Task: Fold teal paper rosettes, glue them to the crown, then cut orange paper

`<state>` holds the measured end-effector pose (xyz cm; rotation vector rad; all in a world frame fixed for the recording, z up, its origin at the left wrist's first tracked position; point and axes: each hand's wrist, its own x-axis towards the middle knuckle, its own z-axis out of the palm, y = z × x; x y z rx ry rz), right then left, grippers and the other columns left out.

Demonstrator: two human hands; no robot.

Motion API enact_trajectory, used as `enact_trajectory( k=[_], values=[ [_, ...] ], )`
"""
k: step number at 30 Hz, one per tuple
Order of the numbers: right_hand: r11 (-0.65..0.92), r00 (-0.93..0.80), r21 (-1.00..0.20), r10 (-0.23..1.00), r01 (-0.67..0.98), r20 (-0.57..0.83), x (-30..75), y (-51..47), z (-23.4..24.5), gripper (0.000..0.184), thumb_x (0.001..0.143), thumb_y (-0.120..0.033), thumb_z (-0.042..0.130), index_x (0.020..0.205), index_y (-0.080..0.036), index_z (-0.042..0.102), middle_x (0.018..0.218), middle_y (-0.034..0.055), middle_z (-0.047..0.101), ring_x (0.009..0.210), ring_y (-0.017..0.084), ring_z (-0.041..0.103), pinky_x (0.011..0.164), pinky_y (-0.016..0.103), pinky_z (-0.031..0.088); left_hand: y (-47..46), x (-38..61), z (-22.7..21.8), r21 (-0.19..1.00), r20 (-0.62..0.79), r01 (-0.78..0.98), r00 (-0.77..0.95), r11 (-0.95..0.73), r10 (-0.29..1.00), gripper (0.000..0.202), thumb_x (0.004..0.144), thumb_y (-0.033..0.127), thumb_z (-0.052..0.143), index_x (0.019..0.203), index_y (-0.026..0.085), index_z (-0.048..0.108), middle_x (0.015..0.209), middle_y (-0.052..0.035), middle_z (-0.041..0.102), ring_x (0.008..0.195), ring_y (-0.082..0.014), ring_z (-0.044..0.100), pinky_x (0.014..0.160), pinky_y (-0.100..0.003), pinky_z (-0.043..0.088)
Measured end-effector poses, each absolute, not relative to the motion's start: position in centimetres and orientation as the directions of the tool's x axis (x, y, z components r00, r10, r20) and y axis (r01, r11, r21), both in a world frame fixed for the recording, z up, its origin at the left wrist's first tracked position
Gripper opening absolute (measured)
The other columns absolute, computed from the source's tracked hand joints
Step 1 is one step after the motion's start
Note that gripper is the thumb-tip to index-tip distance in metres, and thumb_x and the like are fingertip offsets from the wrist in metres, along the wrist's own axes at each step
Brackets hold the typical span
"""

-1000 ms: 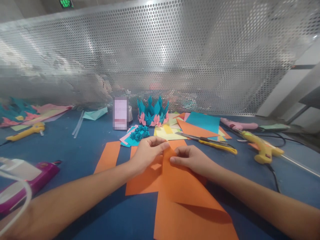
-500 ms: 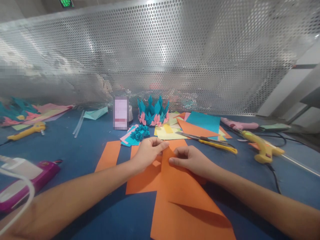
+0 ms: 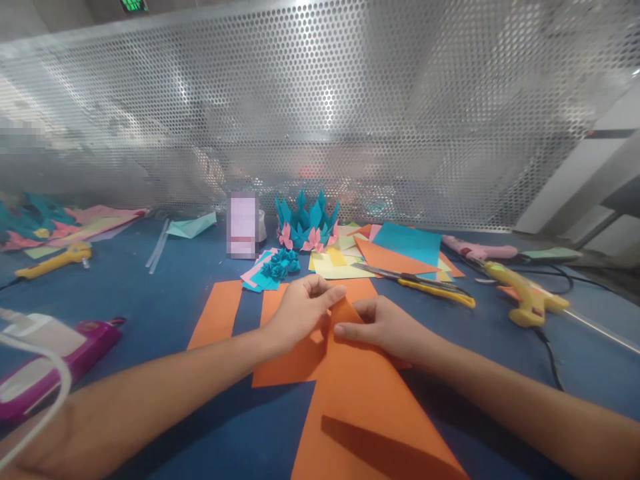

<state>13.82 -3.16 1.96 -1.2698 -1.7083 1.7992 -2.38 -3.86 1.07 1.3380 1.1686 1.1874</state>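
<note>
Between my hands is a sheet of orange paper (image 3: pixel 365 387), partly folded over and raised at its far end, its near part reaching the bottom of the view. My left hand (image 3: pixel 305 310) pinches the far tip of the fold between thumb and fingers. On the right side of the fold, my right hand (image 3: pixel 383 323) grips the paper with the thumb on top; its other fingers are partly hidden behind the sheet. Beneath lies another orange sheet (image 3: pixel 285 367), flat on the table, with an orange strip (image 3: pixel 220 307) to its left.
Behind my hands stand a blue-and-pink paper crown (image 3: pixel 310 223), small blue paper flowers (image 3: pixel 283 265) and a phone (image 3: pixel 243 223). A yellow utility knife (image 3: pixel 440 291) and a yellow glue gun (image 3: pixel 525 293) lie right. A purple power strip (image 3: pixel 95 343) sits left. A perforated metal panel (image 3: pixel 280 87) borders the back.
The paper's fold has shifted, and its near flap lies lower with a wider shadow beneath. Both hands keep their grip; my left thumb has moved slightly right and my right thumb slightly down.
</note>
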Motion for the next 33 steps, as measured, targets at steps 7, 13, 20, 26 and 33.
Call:
enact_trajectory(
  k=[7,13,20,26,33],
  values=[
    [-0.318,-0.487,-0.936,0.8,0.15,-0.35,14.1,-3.1,2.5,0.039,0.058,-0.047,0.077,0.077,-0.013,0.07,0.069,0.0048,0.07,0.056,0.015,0.063,0.053,0.024,0.048,-4.3,-2.7,1.1,0.999,0.005,0.032,0.2,-0.011,0.98,0.038,0.069,0.049,0.067,0.073,0.015,0.052,0.063,0.0043,0.052,0.049,-0.0057,0.047,0.048,-0.019,0.038],
    [-0.354,-0.451,-0.935,0.838,-0.02,-0.308,14.8,-2.3,1.4,0.039,0.06,-0.042,0.078,0.086,-0.015,0.07,0.077,0.007,0.072,0.065,0.02,0.067,0.062,0.032,0.052,-4.9,-2.8,1.3,0.992,-0.106,0.097,0.234,0.086,0.967,0.034,0.069,0.034,0.072,0.088,0.016,0.05,0.066,0.004,0.055,0.05,-0.0059,0.049,0.044,-0.018,0.037],
    [-0.357,-0.414,-0.933,0.857,-0.047,-0.307,14.5,-2.4,1.3,0.037,0.061,-0.042,0.077,0.085,-0.015,0.068,0.074,0.007,0.071,0.064,0.023,0.068,0.061,0.035,0.053,-4.9,-3.0,0.9,0.993,-0.026,0.121,0.196,0.002,0.98,0.041,0.065,0.027,0.075,0.095,0.018,0.048,0.07,0.0038,0.055,0.063,-0.0094,0.055,0.055,-0.021,0.043],
    [-0.344,-0.398,-0.937,0.869,-0.056,-0.295,14.4,-2.4,1.2,0.036,0.061,-0.043,0.077,0.082,-0.016,0.067,0.072,0.0051,0.071,0.061,0.022,0.067,0.058,0.034,0.052,-5.0,-3.3,0.6,0.988,0.053,0.13,0.204,-0.08,0.978,0.038,0.065,0.029,0.076,0.086,0.019,0.046,0.074,0.0033,0.055,0.069,-0.0109,0.056,0.063,-0.024,0.045],
    [-0.257,-0.364,-0.964,0.907,-0.073,-0.214,14.5,-2.2,1.0,0.035,0.063,-0.047,0.075,0.074,-0.015,0.065,0.065,0.0025,0.068,0.054,0.016,0.062,0.051,0.027,0.048,-5.7,-3.0,1.1,0.944,0.019,0.307,0.309,-0.119,0.951,0.014,0.075,0.025,0.063,0.088,0.02,0.063,0.082,0.0005,0.061,0.062,-0.0088,0.052,0.058,-0.022,0.043]
  ],
)
